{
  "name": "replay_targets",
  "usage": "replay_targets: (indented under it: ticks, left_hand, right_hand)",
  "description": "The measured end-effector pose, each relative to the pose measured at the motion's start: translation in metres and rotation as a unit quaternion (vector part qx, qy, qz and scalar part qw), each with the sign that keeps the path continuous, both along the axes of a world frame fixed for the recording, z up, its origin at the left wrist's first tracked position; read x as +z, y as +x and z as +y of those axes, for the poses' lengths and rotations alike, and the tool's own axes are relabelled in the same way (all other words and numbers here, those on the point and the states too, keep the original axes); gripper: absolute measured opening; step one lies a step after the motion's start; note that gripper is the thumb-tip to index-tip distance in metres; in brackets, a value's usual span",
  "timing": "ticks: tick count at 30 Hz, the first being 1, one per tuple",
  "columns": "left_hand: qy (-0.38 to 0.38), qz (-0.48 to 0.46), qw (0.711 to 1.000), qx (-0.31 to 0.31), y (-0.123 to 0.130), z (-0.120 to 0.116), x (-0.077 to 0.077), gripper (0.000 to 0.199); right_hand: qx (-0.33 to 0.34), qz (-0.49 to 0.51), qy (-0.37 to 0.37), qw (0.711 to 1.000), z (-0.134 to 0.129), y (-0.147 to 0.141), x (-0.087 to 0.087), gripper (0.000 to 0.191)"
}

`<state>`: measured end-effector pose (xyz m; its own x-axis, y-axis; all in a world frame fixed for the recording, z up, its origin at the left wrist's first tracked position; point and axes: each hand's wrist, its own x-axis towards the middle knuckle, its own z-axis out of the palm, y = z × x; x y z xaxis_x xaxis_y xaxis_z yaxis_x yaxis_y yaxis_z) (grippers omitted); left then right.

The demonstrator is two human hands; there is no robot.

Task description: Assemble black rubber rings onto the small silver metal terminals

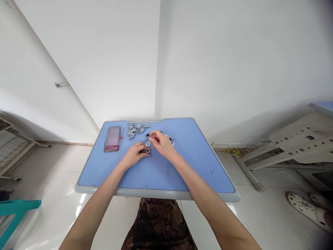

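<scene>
- Two bare hands, the left hand (134, 154) and the right hand (163, 143), at the middle of a blue worktop (161, 177).
- One small metal fitting (146, 151), in the left hand: thumb and fingers narrowed to a pinch on it. Lies at the left fingertips, below and slightly left of the right fingertips; left hand nearer. Long axis slants across the worktop, the exposed end pointing right and towards the person. Finer detail hidden by the fingers.
- One thin rod (151, 146), in the right hand: thumb and forefinger drawn narrow. Long axis steep, lower end pointing down towards the fitting; contact between the two cannot be told.
- One pale flat plate with a hole (147, 143), lying between the hands, just beyond the left fingertips.
- One black-centred metal part (148, 135), just beyond the right fingertips; further small parts (171, 139) partly hidden behind the right hand.
- Several U-shaped metal clamps (134, 130), loosely heaped on the far side, beyond the left hand, their ends pointing various ways.
- One smartphone (113, 134), far left, long axis running away from the person; a slim red-marked pen-like tool (122, 133) beside it.
</scene>
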<state>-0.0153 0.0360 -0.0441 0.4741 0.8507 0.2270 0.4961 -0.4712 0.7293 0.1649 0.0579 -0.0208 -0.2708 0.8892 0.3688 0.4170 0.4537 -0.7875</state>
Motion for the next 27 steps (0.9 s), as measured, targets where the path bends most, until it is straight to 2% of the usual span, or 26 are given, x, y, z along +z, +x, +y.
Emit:
replay_targets:
  ticks: [10, 14, 17, 22, 27]
  left_hand:
    - [0.011, -0.008, 1.000, 0.019, 0.001, 0.001, -0.002, 0.011]
    - [0.018, -0.004, 1.000, 0.023, 0.001, 0.001, -0.002, 0.010]
    - [0.020, 0.005, 1.000, 0.022, 0.001, 0.000, -0.002, 0.011]
    - [0.044, 0.033, 0.998, 0.017, 0.000, -0.001, 0.000, 0.014]
    - [0.059, 0.042, 0.997, 0.021, 0.001, -0.002, 0.000, 0.011]
  right_hand:
    - [0.103, -0.042, 0.050, 0.993, -0.012, 0.004, 0.015, 0.009]
    - [0.047, -0.039, 0.057, 0.997, -0.011, 0.001, 0.010, 0.010]
    - [-0.007, 0.005, 0.021, 1.000, -0.009, -0.001, 0.003, 0.019]
    - [-0.036, 0.041, -0.041, 0.998, -0.006, -0.001, -0.001, 0.026]
    - [-0.057, 0.019, -0.035, 0.998, -0.006, 0.000, 0.000, 0.028]
